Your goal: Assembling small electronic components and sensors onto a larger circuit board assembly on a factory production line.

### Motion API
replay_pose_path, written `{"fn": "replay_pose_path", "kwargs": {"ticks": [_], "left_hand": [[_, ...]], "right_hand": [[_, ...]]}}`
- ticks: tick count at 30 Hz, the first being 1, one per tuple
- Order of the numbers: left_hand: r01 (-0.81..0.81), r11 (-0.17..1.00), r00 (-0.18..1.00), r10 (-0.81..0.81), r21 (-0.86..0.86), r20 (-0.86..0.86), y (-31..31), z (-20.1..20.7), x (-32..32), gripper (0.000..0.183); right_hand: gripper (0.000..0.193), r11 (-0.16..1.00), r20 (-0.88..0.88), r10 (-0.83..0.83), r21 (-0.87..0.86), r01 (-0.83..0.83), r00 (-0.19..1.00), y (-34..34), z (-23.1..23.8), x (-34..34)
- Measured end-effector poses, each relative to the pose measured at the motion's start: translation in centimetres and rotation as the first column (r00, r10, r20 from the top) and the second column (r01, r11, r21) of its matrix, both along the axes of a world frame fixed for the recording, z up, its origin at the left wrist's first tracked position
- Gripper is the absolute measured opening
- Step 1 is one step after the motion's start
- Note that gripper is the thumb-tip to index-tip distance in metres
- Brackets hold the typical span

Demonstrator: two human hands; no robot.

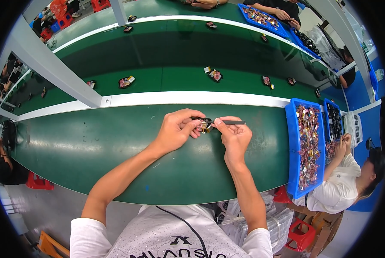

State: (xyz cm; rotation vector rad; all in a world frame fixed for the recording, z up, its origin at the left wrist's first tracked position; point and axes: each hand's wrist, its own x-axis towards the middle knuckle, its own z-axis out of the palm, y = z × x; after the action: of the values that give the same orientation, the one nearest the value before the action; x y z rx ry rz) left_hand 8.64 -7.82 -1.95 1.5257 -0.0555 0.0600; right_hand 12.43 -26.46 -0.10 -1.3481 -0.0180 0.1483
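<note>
Over the green worktable [93, 150], my left hand [178, 129] is closed on a small black-cased electronic part [204, 125]. Bits of gold, white and wire show on that part. A pair of dark tweezers [234, 122] is pinched in my right hand [234, 136], its shaft sticking out to the right. The tips meet the part between my two hands; my fingers partly hide them.
A blue tray [292, 150] of small pink and gold parts stands at the table's right end, beside a blue tray of black pieces [333, 120]. Beyond a white rail [192, 98], small assemblies [214, 75] lie on a green conveyor belt [162, 81]. Co-workers sit right and across.
</note>
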Motion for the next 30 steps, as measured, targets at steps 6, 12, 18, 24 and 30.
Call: {"fn": "replay_pose_path", "kwargs": {"ticks": [6,12,18,24,30], "left_hand": [[-0.034,0.998,0.999,0.035,-0.053,0.026,-1.1,0.1,0.3,0.021],[-0.025,0.993,0.999,0.021,-0.112,-0.040,-1.6,0.2,0.8,0.019],[-0.030,0.989,0.998,0.020,-0.142,-0.067,-1.3,-0.3,1.2,0.020],[-0.056,0.972,0.995,0.037,-0.228,-0.088,-1.3,0.0,1.9,0.021],[-0.065,0.968,0.995,0.045,-0.244,-0.087,-1.6,0.1,2.1,0.022]], "right_hand": [[0.013,1.000,-0.043,-0.015,0.010,0.015,0.999,-0.8,0.0,0.3],[0.015,1.000,-0.018,-0.006,0.022,0.006,1.000,-1.2,-0.3,0.6],[0.016,0.999,0.011,-0.054,0.000,0.054,0.998,-1.8,-0.1,1.2],[0.018,0.998,0.345,0.053,-0.057,-0.036,0.937,-3.2,-0.2,1.2],[0.013,0.941,0.614,0.114,-0.319,0.114,0.781,-2.8,-0.4,1.1]]}}
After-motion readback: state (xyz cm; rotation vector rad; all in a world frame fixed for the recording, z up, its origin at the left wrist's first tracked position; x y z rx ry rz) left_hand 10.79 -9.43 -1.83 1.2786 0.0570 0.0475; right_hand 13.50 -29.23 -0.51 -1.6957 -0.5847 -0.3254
